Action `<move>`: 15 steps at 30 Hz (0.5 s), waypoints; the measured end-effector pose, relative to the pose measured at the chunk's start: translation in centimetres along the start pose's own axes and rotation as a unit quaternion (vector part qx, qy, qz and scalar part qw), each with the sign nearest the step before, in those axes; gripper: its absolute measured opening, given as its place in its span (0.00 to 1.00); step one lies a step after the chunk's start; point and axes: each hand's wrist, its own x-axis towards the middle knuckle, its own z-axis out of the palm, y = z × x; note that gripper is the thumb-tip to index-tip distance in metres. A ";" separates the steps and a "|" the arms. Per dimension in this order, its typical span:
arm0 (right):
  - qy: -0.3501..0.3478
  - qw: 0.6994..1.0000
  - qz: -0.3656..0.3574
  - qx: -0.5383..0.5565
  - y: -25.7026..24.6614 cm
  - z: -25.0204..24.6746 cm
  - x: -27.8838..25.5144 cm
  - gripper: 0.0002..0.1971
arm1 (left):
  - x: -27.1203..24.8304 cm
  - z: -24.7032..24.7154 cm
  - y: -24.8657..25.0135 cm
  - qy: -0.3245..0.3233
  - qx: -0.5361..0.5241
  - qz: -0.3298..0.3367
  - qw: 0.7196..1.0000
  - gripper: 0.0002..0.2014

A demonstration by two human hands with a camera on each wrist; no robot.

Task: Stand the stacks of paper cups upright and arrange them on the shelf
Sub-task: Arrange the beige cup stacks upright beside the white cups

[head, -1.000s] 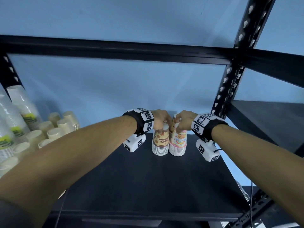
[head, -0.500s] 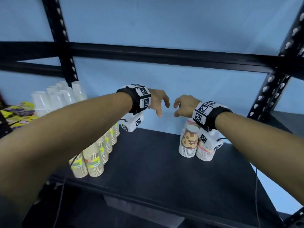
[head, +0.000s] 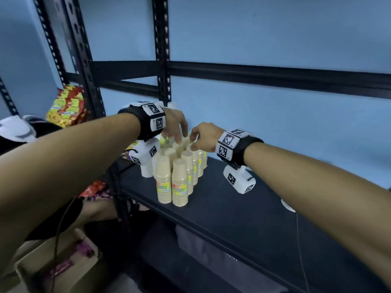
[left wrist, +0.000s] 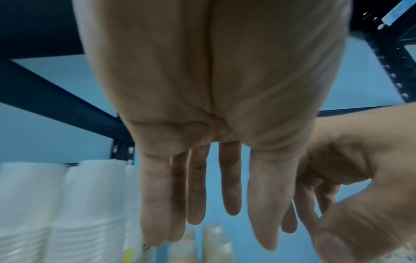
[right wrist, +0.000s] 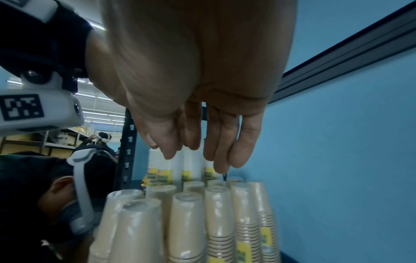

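Stacks of beige paper cups (head: 179, 182) standing upright, rims down, in tight rows at the left end of the black shelf board (head: 243, 212), running back toward the blue wall (head: 275, 115). Each stack banded with a yellow and green label low on its side. At about 10 o'clock from that cluster, taller stacks of white cups (left wrist: 90, 204), also upright, against the black perforated upright (head: 161, 49).

Left hand (head: 175, 125) hovering above the rear stacks, palm down, fingers (left wrist: 195, 186) straight, slightly parted and hanging downward; nothing between them. Contact with the cup tops not discernible from any view. Right hand (head: 204, 136) just beside it at 3 o'clock, the two nearly meeting, fingers loosely bent and pointing down over the back rows; empty as well in the right wrist view, fingertips (right wrist: 238, 154) clear above the cup tops.

Black wristbands with white coded tags on both wrists, a white camera block (head: 240, 179) slung under the right one, another under the left.

At 9 o'clock beyond the shelf frame, colourful snack packets (head: 67, 108) piled up. At 7 o'clock, low down, a cardboard box (head: 53, 269). In the right wrist view, a person wearing a white head strap (right wrist: 81, 186) at the left edge. A thin cable (head: 300, 250) trailing down at the shelf's right.
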 end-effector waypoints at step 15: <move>-0.061 0.997 -0.022 -0.043 -4.8 5.0 0.1 0.18 | -2.0 6.4 -4.5 -0.025 -0.072 -0.029 0.997 0.19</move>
